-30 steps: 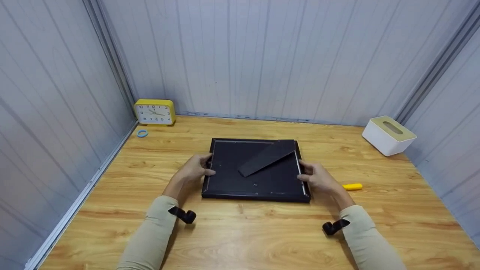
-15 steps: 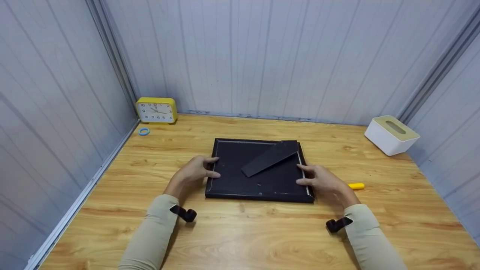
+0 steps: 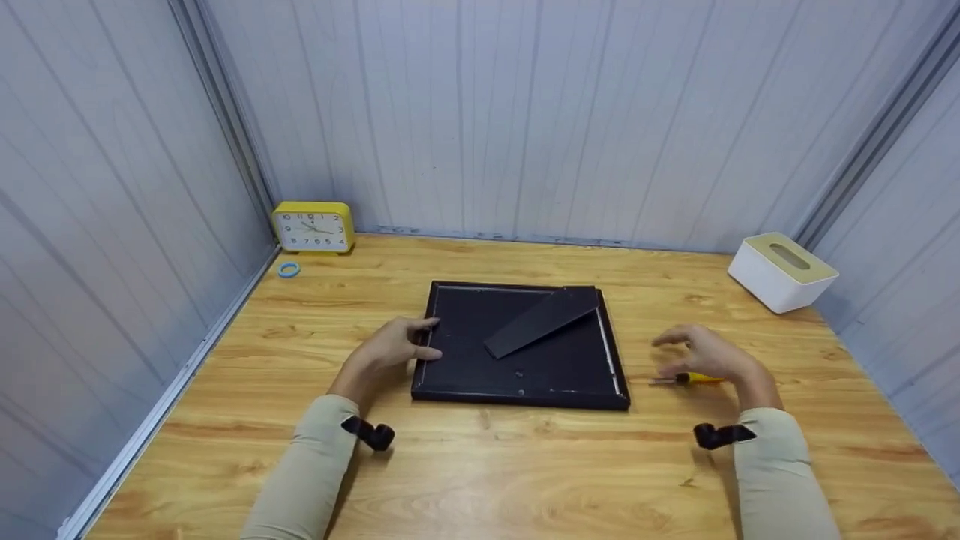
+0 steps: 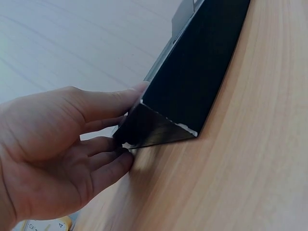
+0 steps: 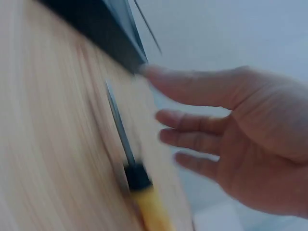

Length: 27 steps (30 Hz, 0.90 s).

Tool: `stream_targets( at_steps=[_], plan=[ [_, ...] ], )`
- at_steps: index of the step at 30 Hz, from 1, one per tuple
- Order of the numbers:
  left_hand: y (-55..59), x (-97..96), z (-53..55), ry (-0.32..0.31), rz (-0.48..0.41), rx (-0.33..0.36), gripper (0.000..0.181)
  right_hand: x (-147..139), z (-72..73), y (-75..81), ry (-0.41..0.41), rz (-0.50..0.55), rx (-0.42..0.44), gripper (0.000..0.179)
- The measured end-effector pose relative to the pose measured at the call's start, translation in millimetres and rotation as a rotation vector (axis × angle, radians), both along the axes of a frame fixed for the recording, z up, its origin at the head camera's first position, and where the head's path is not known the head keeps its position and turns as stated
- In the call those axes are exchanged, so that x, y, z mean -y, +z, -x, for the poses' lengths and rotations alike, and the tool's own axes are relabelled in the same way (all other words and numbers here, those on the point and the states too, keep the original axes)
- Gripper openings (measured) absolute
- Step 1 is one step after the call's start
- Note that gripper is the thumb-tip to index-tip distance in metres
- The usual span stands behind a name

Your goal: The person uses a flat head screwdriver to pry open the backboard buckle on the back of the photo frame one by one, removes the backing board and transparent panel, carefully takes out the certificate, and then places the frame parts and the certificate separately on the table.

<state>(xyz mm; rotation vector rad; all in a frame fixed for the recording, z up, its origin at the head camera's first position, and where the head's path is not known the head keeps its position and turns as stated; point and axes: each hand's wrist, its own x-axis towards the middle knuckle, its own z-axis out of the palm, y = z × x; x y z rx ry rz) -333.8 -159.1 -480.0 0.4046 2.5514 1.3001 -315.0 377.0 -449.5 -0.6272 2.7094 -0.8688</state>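
A black picture frame (image 3: 555,371) lies on the wooden table with its back up. Its stand leg (image 3: 541,322) slants across the backing, apart from it at the lower end. At the frame's left side, my left hand (image 3: 390,346) grips the edge, thumb on top and fingers against the outer side, as the left wrist view shows. To the right of the frame hovers my right hand (image 3: 712,355), fingers spread and nothing held. Just below that hand lies a screwdriver (image 5: 151,207) with a yellow handle and a metal shaft pointing toward the frame.
A yellow alarm clock (image 3: 313,227) stands at the back left, with a light blue ring (image 3: 289,269) in front of it. At the back right sits a white tissue box (image 3: 780,279) with a beige lid. Panel walls (image 3: 495,120) enclose the table (image 3: 525,472).
My right hand has let go of the frame's right edge and moved right, over the screwdriver, whose shaft now shows. My left hand stays at the left edge.
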Motion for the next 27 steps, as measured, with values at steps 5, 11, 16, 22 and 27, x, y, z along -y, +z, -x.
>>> stream_targets(
  at_steps=[5, 11, 16, 22, 27],
  plan=[
    [-0.8, -0.7, 0.7, 0.001, 0.008, 0.001, 0.073, -35, -4.0, -8.8, 0.058, 0.016, 0.057, 0.037],
    [0.6, -0.2, 0.1, -0.011, -0.01, 0.024, 0.074, -51, -4.4, -11.9, 0.042, 0.034, 0.061, 0.029],
    [1.4, 0.7, 2.4, -0.017, -0.013, 0.011, 0.074, -57, -3.5, -13.5, -0.003, 0.035, 0.082, 0.032],
    [0.3, 1.8, 2.9, -0.019, -0.018, 0.011, 0.074, -62, -5.2, -17.5, -0.019, 0.045, 0.047, 0.028],
    [-0.5, 2.7, 1.3, -0.018, -0.017, 0.014, 0.075, -58, -9.2, -10.5, -0.045, 0.097, 0.048, 0.026]
  ],
)
